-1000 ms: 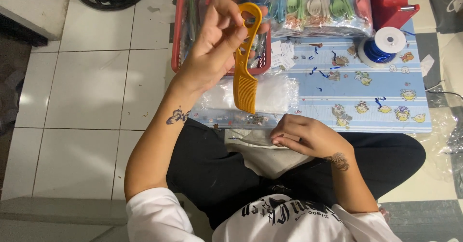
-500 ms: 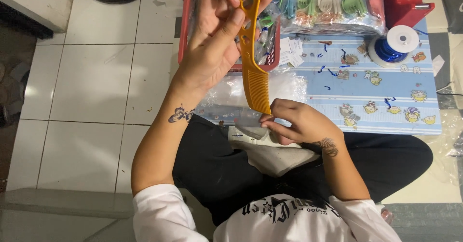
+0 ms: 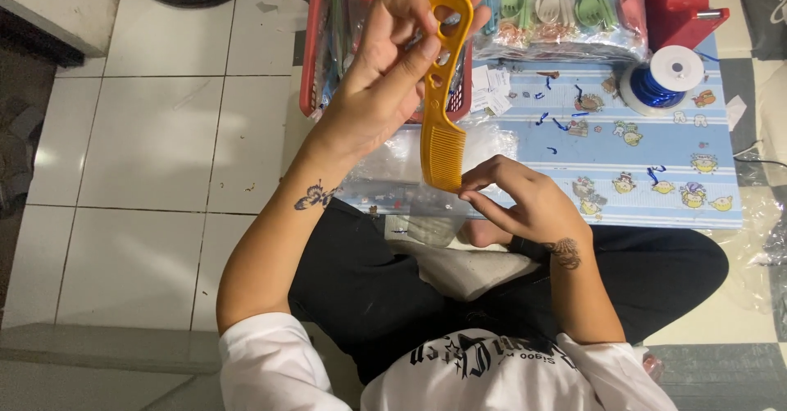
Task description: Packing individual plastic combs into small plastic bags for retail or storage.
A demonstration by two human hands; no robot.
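Yellow comb (image 3: 443, 91) now more upright, teeth lowered to right hand (image 3: 525, 202), which pinches its bottom end; left hand (image 3: 385, 75) raised, gripping the handle above the blue mat's (image 3: 656, 206) near-left corner

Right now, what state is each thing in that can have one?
Yellow plastic comb: held upright, teeth pointing down.
Left hand: gripping the comb's handle.
Right hand: fingertips pinched beside the comb's lower end.
Clear plastic bag: lying crumpled under the comb.
Blue ribbon spool: resting on the patterned mat.
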